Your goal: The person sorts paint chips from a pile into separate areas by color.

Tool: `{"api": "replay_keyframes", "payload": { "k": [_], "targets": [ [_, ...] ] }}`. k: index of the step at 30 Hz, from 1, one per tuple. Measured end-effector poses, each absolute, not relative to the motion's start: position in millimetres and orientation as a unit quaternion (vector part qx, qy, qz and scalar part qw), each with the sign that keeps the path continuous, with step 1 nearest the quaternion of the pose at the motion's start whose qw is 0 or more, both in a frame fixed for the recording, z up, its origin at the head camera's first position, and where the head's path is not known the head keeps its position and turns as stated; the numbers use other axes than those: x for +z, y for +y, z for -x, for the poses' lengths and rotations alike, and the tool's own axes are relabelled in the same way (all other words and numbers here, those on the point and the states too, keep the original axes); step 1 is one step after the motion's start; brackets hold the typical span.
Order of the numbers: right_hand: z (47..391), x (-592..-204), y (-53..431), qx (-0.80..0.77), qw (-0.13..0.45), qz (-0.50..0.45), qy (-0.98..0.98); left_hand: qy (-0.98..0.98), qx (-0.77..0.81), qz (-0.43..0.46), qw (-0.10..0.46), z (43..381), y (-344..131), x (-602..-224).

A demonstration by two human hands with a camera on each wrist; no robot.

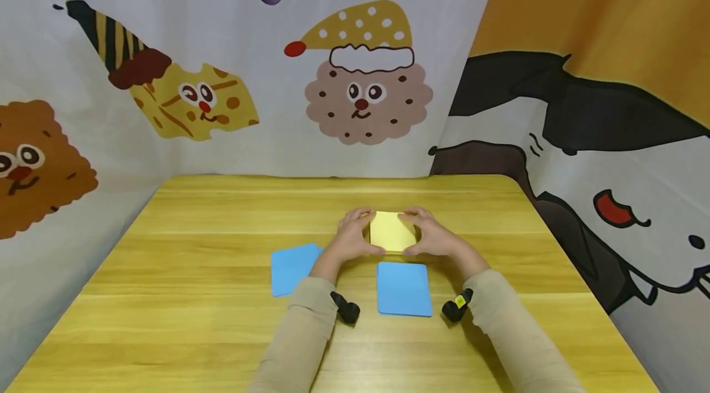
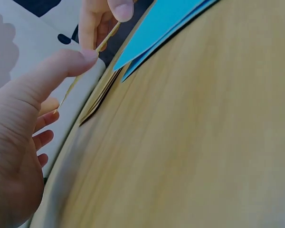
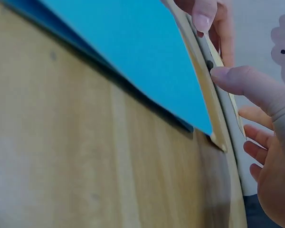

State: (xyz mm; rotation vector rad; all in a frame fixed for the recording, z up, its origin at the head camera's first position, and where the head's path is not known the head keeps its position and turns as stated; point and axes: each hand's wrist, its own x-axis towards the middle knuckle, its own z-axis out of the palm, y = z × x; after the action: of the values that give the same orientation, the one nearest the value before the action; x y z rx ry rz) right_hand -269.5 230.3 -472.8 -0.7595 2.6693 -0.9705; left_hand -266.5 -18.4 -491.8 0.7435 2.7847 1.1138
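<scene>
My left hand [image 1: 350, 238] and right hand [image 1: 434, 236] hold a square yellow card [image 1: 392, 231] between them, pinching its left and right edges between thumb and fingers. In the left wrist view that card is seen edge-on as a thin, slightly bowed sheet, raised off the table. Below it lie more thin yellow cards [image 2: 99, 99] on the tabletop. A blue square card [image 1: 403, 289] lies nearer to me, between the forearms; in the wrist views another layer shows beneath it. Left of the left hand lie further blue cards [image 1: 293, 270], overlapping, partly hidden by the left wrist.
Everything rests on a wood-grain table [image 1: 183, 294]. A printed cloth [image 1: 222, 29] with cartoon figures hangs behind its far edge and along its sides. Black wrist cameras are strapped to the left wrist [image 1: 347, 310] and right wrist [image 1: 457, 308].
</scene>
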Motion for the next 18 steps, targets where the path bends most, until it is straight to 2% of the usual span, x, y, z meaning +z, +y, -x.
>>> {"api": "replay_keyframes", "payload": {
  "k": [7, 18],
  "targets": [
    [276, -476, 234, -0.32, 0.134, 0.247, 0.905, 0.912, 0.335, -0.234, 0.027, 272, -10, -501],
    [278, -483, 237, -0.333, 0.159, 0.245, 0.897, 0.928, 0.29, -0.227, 0.059, 274, -8, -501]
  ]
}}
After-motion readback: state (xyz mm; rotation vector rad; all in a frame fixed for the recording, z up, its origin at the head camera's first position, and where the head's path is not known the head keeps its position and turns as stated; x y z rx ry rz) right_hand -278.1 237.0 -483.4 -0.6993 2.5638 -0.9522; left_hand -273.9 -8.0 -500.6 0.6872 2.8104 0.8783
